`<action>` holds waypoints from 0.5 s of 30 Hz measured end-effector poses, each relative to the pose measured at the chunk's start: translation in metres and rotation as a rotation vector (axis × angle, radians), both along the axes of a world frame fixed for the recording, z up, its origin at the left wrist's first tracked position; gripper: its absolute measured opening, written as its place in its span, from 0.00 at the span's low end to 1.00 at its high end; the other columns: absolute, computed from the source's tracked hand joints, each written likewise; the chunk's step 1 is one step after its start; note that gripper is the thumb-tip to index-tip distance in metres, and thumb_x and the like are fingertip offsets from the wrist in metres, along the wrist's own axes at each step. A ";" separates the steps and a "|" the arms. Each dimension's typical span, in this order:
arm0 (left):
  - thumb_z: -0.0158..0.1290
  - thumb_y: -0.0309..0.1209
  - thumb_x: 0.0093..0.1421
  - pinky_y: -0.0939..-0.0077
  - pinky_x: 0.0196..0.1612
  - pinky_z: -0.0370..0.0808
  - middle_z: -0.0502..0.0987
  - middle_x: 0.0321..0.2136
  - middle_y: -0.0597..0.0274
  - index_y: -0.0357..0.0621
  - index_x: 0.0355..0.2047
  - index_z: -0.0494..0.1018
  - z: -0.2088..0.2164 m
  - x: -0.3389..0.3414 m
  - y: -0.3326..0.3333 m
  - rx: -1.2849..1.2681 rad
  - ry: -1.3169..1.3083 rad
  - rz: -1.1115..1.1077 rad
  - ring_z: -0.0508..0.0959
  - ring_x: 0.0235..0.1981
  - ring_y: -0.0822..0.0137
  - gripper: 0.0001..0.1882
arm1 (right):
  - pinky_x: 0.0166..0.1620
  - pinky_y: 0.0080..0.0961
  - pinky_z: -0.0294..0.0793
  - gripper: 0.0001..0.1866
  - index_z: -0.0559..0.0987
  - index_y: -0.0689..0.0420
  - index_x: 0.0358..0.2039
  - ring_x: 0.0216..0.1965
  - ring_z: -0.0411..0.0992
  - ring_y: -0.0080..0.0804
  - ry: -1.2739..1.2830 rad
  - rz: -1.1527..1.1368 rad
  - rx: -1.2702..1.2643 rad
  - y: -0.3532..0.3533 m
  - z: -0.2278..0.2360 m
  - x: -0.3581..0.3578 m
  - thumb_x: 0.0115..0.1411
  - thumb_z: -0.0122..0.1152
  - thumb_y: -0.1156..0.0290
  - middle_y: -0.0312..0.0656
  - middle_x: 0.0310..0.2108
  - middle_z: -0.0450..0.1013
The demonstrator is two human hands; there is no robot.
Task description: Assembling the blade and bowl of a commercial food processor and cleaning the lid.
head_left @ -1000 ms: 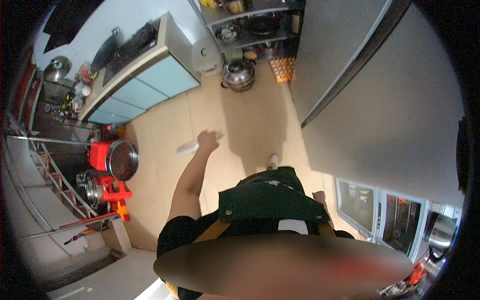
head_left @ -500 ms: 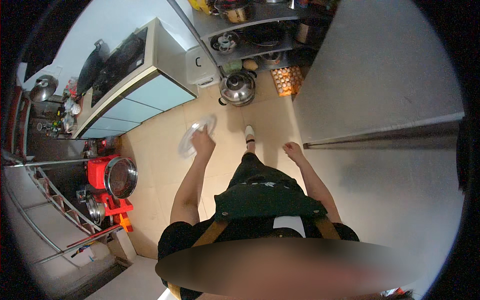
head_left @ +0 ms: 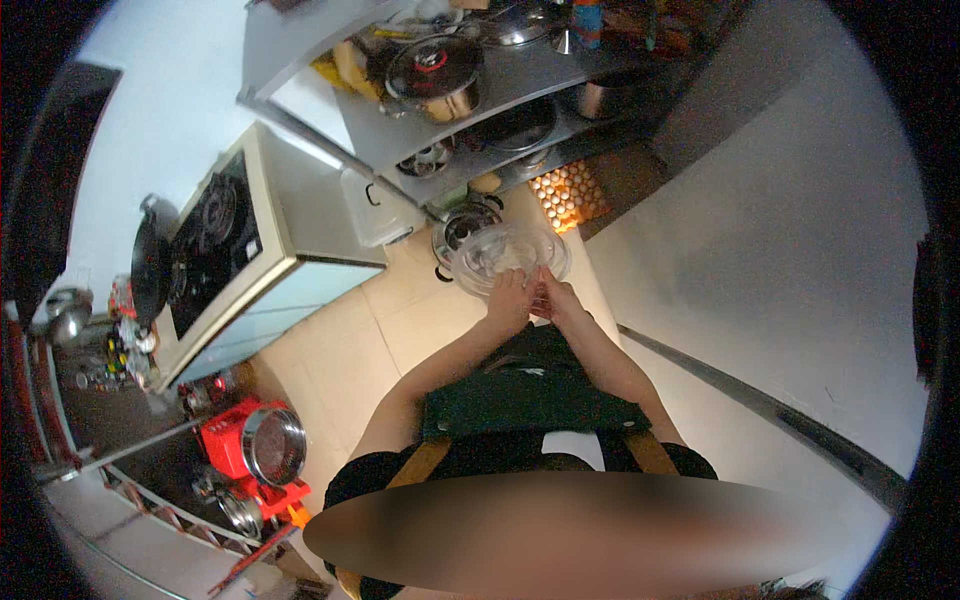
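Both my hands are together in front of my apron at a clear round dish (head_left: 490, 255), see-through and slightly blurred. Its outline looks doubled, so I cannot tell whether it is one piece or two. My left hand (head_left: 510, 300) grips the near rim, fingers closed over it. Right beside it, my right hand (head_left: 558, 298) pinches the rim, its fingertips partly hidden. Beyond the dish a steel pot (head_left: 443, 238) stands on the floor below the shelf, largely covered by the dish in this view.
A grey shelf rack (head_left: 370, 150) with pots and pans stands ahead. Right of the pot is a tray of eggs (head_left: 568, 195). A stove counter (head_left: 290, 262) fills the left side, with red stools (head_left: 222, 440) carrying steel basins nearby. A large pale panel (head_left: 780, 250) rises at right.
My left hand has brought the clear dish rightward and forward, toward the pot. My right hand has come in from the side to meet it. The view has shifted closer to the shelf.
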State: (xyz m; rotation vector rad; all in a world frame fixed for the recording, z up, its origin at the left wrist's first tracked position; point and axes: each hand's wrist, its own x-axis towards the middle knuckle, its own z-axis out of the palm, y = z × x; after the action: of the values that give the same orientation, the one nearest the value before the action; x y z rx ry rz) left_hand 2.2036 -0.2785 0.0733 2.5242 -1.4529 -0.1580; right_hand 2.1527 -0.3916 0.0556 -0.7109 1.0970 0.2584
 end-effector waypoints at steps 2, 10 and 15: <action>0.48 0.26 0.39 0.63 0.42 0.61 0.63 0.35 0.49 0.35 0.48 0.55 -0.002 0.020 -0.018 -0.033 0.089 -0.047 0.64 0.38 0.53 0.32 | 0.25 0.27 0.72 0.20 0.70 0.62 0.29 0.23 0.69 0.33 -0.064 -0.080 0.039 -0.019 -0.015 0.021 0.54 0.47 0.55 0.45 0.24 0.69; 0.47 0.24 0.39 0.62 0.43 0.62 0.62 0.39 0.44 0.34 0.51 0.49 -0.040 0.095 -0.080 -0.032 0.439 0.036 0.63 0.41 0.50 0.36 | 0.20 0.22 0.70 0.10 0.70 0.63 0.25 0.15 0.66 0.27 -0.107 -0.017 -0.063 -0.102 -0.055 0.112 0.52 0.51 0.68 0.40 0.18 0.68; 0.48 0.24 0.39 0.63 0.42 0.63 0.62 0.39 0.45 0.33 0.50 0.52 -0.036 0.137 -0.113 -0.109 0.172 -0.010 0.63 0.41 0.50 0.34 | 0.14 0.24 0.66 0.12 0.70 0.63 0.25 0.14 0.66 0.28 -0.045 -0.047 -0.006 -0.139 -0.037 0.159 0.46 0.58 0.68 0.40 0.18 0.67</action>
State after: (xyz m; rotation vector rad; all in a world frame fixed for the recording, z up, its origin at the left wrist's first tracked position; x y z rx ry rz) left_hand 2.3410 -0.3919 0.0377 2.3537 -1.3691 -0.2829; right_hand 2.3112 -0.5306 0.0182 -0.6921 1.0706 0.1979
